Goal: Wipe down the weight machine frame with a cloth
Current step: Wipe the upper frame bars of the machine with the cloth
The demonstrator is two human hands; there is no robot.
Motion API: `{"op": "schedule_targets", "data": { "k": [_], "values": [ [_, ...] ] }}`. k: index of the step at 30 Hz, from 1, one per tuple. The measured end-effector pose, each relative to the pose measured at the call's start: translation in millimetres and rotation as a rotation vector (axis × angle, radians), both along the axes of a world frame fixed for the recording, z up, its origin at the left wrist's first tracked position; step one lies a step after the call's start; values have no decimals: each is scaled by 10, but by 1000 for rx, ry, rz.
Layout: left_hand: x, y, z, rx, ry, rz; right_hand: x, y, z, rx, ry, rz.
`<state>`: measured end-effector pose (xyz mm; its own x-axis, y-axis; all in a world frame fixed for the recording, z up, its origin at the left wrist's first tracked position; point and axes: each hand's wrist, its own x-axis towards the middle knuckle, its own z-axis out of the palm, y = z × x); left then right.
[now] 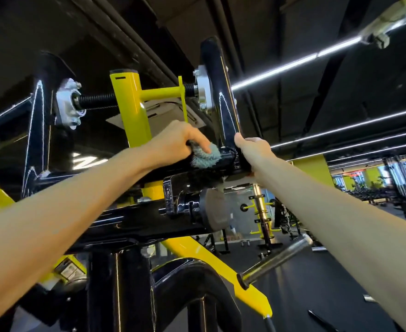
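**Wiping the upper joint of the black frame**

Reaching up with both arms, you have your left hand [175,140] curled round a grey-green cloth [204,156]. Your knuckles face you, and your thumb is laid across the top of the bunched fabric. The cloth is pressed onto the weight machine frame [218,92], right at the welded corner where the black upright arm meets the horizontal black tube, and part of it hangs over the tube's front face.

Your right hand [254,146] holds the same upright just beside the cloth, on its right edge near the bottom. Your thumb lies against the front of the bar; your fingers go round behind it and are hidden.

Left of your left hand a yellow post [131,109] rises behind the tube. A yellow cross stub runs from it toward the silver bearing plate [203,88] bolted on the upright.

Below the hands a round grey bumper [212,209] sticks out from a black bracket. Lower right, a steel peg [276,259] juts from a slanted yellow beam. White light strips [293,65] cross the dark ceiling.
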<state>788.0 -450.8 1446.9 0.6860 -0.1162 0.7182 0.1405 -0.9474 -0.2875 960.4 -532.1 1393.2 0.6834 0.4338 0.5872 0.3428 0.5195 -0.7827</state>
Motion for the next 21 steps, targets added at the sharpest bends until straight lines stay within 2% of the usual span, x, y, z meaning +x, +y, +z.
{"op": "schedule_targets", "data": {
  "k": [3,7,12,14,16,18,21],
  "values": [
    [-150,53,1,32,-17,35,20,-6,-11,-12,4,40],
    [328,-215,-38,250,25,32,-22,-40,-6,-35,-15,24],
    [-95,39,44,178,12,166,0,-169,25,-72,-48,-6],
    [-47,-84,19,258,6,160,7,-208,39,-66,-53,-16],
    [188,-288,-40,393,78,123,-38,-223,47,-68,-48,-39],
    [336,-416,-69,465,125,174,-63,-243,44,-91,-44,-69],
    [96,-270,13,381,143,249,-74,-251,52,-90,-12,-84]
  ]
}}
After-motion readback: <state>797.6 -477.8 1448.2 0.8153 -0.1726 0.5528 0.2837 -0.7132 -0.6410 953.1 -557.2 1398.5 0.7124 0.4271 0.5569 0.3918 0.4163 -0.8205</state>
